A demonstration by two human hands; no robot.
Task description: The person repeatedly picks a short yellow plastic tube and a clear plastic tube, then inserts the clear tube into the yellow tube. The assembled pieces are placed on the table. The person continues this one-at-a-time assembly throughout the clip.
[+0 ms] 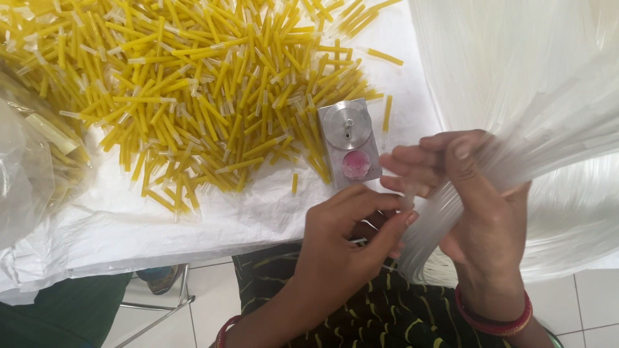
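Right hand (474,193): fingers clamped around a bundle of clear thin tubes (548,142) trailing off the table's right edge. Left hand (351,229): fingertips pinched together on one tube end. Just beyond: small metal block (348,138) with pink pad, near the front edge. Behind: heap of yellow tube pieces (193,84) on white sheet (161,225).

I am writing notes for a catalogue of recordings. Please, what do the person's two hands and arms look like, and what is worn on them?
Both forearms are bare, with no sleeves and no gloves. The right hand has a stack of thin red bangles at its wrist. The left hand shows the edge of a red bangle lower on its arm. No rings are visible.
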